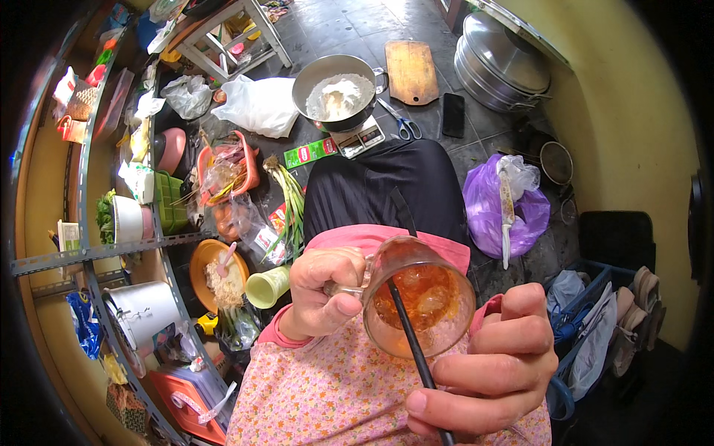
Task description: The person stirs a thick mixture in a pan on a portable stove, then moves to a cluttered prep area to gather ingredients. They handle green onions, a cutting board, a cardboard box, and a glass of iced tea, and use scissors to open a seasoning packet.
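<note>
My left hand (329, 287) grips the handle of a clear glass mug (418, 295), tilted so its mouth faces me. Orange liquid, apparently beaten egg (427, 295), lies inside. Between the fingers of my right hand (491, 368) is a thin black stick (413, 334), its far end in the liquid. Beyond my knees a metal pot (334, 92) with white flour (340, 95) stands on a kitchen scale (360, 136). Blue-handled scissors (403, 120), a wooden cutting board (413, 72) and a black phone (453, 115) lie to its right.
On the left are an orange bowl (201, 273), a green cup (266, 289), spring onions (290, 200), a pink basket (254, 161) and metal shelving (111, 253). A knife (506, 212) rests on a purple bag (479, 206) at right, near a steamer pot (496, 61) and a blue crate (591, 290).
</note>
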A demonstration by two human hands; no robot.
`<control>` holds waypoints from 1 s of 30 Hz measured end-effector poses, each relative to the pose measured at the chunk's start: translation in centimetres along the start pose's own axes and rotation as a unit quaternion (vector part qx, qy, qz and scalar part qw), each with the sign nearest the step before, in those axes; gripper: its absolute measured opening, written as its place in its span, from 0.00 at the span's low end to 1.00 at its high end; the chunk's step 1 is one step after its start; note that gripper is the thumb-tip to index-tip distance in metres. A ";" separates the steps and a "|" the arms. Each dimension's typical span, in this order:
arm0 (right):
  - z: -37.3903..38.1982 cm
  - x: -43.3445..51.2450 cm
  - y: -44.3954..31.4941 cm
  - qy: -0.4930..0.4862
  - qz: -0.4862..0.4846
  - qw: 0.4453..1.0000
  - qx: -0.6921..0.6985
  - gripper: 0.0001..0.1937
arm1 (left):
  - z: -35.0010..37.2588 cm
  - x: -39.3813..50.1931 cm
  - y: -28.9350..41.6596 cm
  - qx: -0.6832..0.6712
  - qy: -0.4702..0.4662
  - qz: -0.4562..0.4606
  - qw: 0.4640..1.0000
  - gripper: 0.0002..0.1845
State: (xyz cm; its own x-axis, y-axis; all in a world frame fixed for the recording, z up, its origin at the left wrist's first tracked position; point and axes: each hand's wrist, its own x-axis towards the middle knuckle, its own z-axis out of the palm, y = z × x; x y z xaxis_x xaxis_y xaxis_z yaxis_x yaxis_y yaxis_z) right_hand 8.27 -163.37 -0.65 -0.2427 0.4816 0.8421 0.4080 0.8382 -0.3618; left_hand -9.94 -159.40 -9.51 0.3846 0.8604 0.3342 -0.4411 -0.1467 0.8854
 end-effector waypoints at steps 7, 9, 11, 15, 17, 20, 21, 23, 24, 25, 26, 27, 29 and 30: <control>-0.2 -1.0 -1.2 -0.013 0.107 0.994 0.007 0.09 | 0.1 0.1 0.0 0.000 0.000 -0.005 1.000 0.25; -0.3 -1.3 -1.2 -0.013 0.106 0.994 0.005 0.09 | 0.2 0.3 0.0 0.001 0.002 -0.003 1.000 0.26; -0.5 -1.5 -1.0 -0.009 0.111 0.994 0.006 0.09 | 0.4 0.3 -0.1 -0.001 0.007 0.003 1.000 0.26; -0.7 -1.7 -0.2 0.022 0.104 0.994 -0.005 0.09 | 0.7 0.4 -0.6 0.022 0.021 -0.002 1.000 0.27; -0.6 -2.0 -0.3 0.096 0.152 0.984 -0.012 0.10 | 0.7 0.2 -0.8 0.034 0.024 -0.023 0.999 0.28; -0.8 -3.6 1.7 0.074 0.133 0.988 -0.017 0.15 | 0.8 -0.1 -1.0 0.070 0.025 -0.069 0.995 0.27; -1.4 -4.2 2.0 0.045 0.166 0.985 0.002 0.25 | 0.8 -0.1 -1.0 0.089 0.018 -0.090 0.992 0.27; -1.5 -5.4 2.2 0.052 0.270 0.958 0.077 0.37 | 1.1 0.1 -1.2 0.101 0.007 -0.097 0.990 0.27; -1.7 -6.0 2.3 0.041 0.291 0.949 0.111 0.42 | 1.5 0.4 -1.5 0.106 0.002 -0.099 0.989 0.27; -1.9 -6.6 2.3 0.034 0.296 0.947 0.117 0.47 | 2.0 0.6 -2.0 0.096 -0.004 -0.104 0.990 0.26; -1.5 -7.0 2.1 0.043 0.334 0.935 0.112 0.47 | 2.5 0.9 -2.5 0.086 -0.009 -0.110 0.990 0.26; -1.1 -7.5 1.9 0.054 0.371 0.921 0.109 0.47 | 3.1 1.3 -3.2 0.062 -0.015 -0.117 0.991 0.25; -1.1 -8.9 1.5 0.108 0.413 0.899 0.096 0.41 | 4.2 2.2 -4.3 0.008 -0.047 -0.111 0.993 0.23; -1.5 -9.8 1.3 0.110 0.433 0.891 0.081 0.41 | 4.7 2.7 -4.7 0.005 -0.078 -0.123 0.989 0.21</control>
State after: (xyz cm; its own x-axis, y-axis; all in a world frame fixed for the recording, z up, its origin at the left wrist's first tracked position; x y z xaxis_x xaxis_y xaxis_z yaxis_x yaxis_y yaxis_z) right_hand 12.47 -167.42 -8.78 0.2860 0.9191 0.2712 0.2212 0.2120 -0.9519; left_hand -3.04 -158.67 -11.29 0.5996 0.7854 0.1541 -0.3117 0.0518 0.9488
